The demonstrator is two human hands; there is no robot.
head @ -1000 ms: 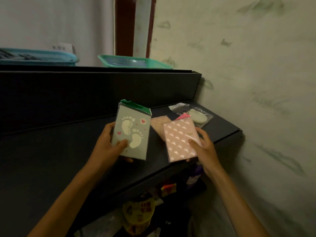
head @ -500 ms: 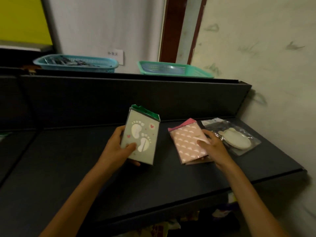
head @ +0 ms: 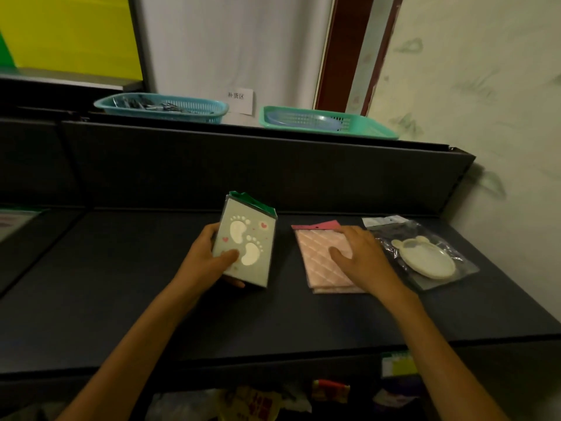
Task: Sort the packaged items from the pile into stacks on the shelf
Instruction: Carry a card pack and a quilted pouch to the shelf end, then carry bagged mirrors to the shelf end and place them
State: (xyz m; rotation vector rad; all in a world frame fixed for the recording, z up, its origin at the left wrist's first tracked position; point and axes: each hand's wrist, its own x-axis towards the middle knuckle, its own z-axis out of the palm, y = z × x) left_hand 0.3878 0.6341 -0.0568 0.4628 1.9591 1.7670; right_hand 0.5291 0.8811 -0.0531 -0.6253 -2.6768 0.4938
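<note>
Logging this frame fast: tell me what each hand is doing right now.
Left hand: grips the grey footprint-printed packets, held upright.
Right hand: open, fingers flat on the pink quilted packet stack lying on the shelf.

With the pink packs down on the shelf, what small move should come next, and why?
Probably lift the right hand off the pink stack: it lies flat there, gripping nothing, while the left hand holds the footprint packs, unsorted.
</note>
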